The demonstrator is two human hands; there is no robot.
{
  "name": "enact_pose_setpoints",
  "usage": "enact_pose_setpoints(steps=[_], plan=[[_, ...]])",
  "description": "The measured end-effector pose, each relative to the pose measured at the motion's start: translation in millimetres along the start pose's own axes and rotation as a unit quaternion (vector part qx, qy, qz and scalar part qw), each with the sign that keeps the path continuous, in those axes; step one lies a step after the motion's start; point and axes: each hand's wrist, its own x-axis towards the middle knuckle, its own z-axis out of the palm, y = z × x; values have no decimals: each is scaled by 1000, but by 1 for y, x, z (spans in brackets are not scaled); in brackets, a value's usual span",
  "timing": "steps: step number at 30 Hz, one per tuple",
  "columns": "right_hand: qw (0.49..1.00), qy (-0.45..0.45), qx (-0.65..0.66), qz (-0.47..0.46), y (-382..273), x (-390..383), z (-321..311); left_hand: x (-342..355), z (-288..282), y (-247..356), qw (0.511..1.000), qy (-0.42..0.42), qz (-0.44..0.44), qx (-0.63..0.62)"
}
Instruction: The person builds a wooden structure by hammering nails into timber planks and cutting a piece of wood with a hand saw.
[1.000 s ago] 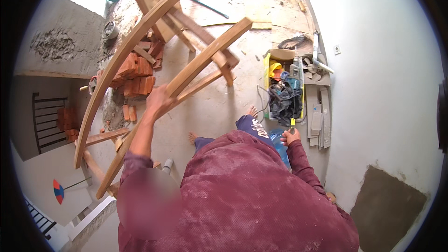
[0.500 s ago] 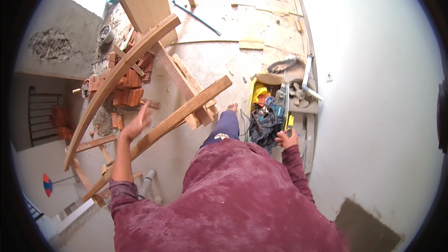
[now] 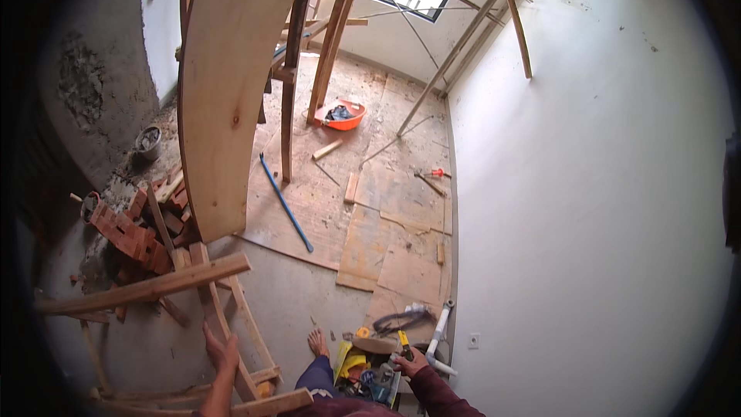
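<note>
My left hand [image 3: 221, 351] is at the lower left with its fingers apart. It is beside or against a sloping wooden beam [image 3: 224, 316] of a timber frame; contact is hard to make out. My right hand [image 3: 414, 363] is closed around a small yellow-and-black tool [image 3: 405, 344], whose exact kind I cannot make out. Below that hand is a yellow-edged container of tools [image 3: 359, 374], partly hidden by my arm and leg. A thick wooden beam [image 3: 154, 289] crosses the frame to the left of my left hand.
A tall curved plywood panel [image 3: 224, 108] stands ahead on the left, beside stacked red bricks [image 3: 131, 232]. A blue bar [image 3: 285, 205] and an orange basin [image 3: 343, 116] lie on the boarded floor. White pipes [image 3: 440, 332] rest by the right wall [image 3: 571, 208].
My view has tilted up and forward, showing the window and basin. My left hand has come down beside the sloping beam. My right hand keeps the yellow-and-black tool.
</note>
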Motion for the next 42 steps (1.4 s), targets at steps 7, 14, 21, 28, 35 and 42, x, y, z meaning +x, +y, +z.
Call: enact_pose_setpoints(steps=[7, 14, 21, 28, 35, 42], plan=[[930, 96, -355, 19, 93, 118, -103, 8, -11, 10, 992, 12, -65, 105], [890, -55, -377, 250, 63, 216, -168, 18, 1, -22, 997, 16, -18, 78], [915, -133, -358, 132, -150, 308, -60, 10, 17, -20, 984, 20, -174, 25], [896, -341, -266, -105, -338, 420, 56, 3, 9, 114, 946, 250, -133, -157], [832, -488, -234, -123, -375, 388, 112, -88, 100, 208, 815, 202, -268, -473], [627, -665, -322, -248, -429, 294, 216, -219, 186, 89, 455, 580, -494, -461]])
